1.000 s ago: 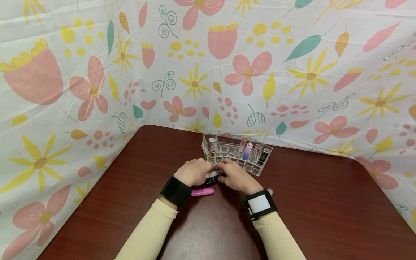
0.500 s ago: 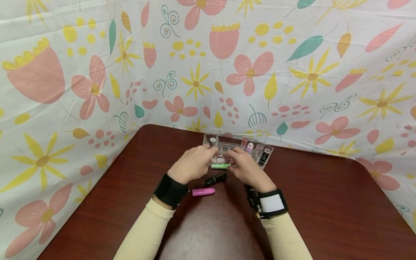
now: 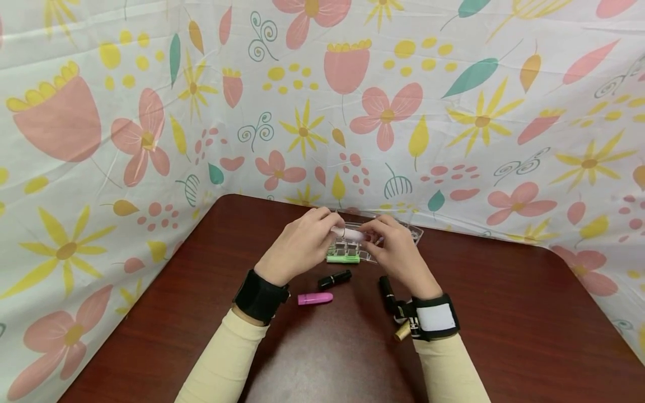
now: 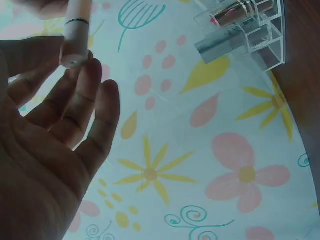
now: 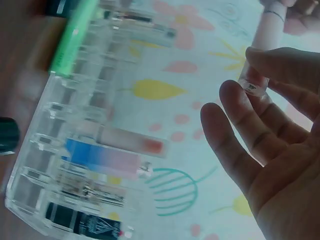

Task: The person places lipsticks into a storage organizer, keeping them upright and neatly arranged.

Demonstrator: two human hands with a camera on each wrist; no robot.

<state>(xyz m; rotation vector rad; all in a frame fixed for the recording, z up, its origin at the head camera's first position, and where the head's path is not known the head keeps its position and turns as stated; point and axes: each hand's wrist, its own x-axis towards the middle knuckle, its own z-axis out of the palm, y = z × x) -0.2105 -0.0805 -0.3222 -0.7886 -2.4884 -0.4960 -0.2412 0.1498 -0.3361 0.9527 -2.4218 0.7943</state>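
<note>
Tube of pale pinkish-white colour [image 3: 350, 234], a slim smooth cylinder with one thin dark ring, is in the air between your two hands, above the clear acrylic organizer with many small compartments [image 3: 347, 246]. In the head view it lies almost level, from left to right. Your left hand [image 3: 298, 244] pinches its left end between thumb and fingers; your right hand [image 3: 401, 254] pinches its right end likewise, its other fingers a little spread.

On the right side of the organizer, you see a blue-to-pink tube [image 5: 102, 157] beside a transparent tube with reddish end [image 5: 132, 141]. On the left side are a gold lipstick with red tip [image 4: 232, 14] and a grey cylinder [image 4: 222, 42]. One bright green tube [image 3: 343, 259] lies along the near edge, at left.

Nearer to you, on the dark red-brown table [image 3: 529, 313], lie a glossy black tube [image 3: 335, 279] and a magenta tube with rounded end [image 3: 315, 298]. By your right black wristband [image 3: 436, 317] are a second black tube [image 3: 386, 286] and a gold piece [image 3: 402, 331], partly hidden.
</note>
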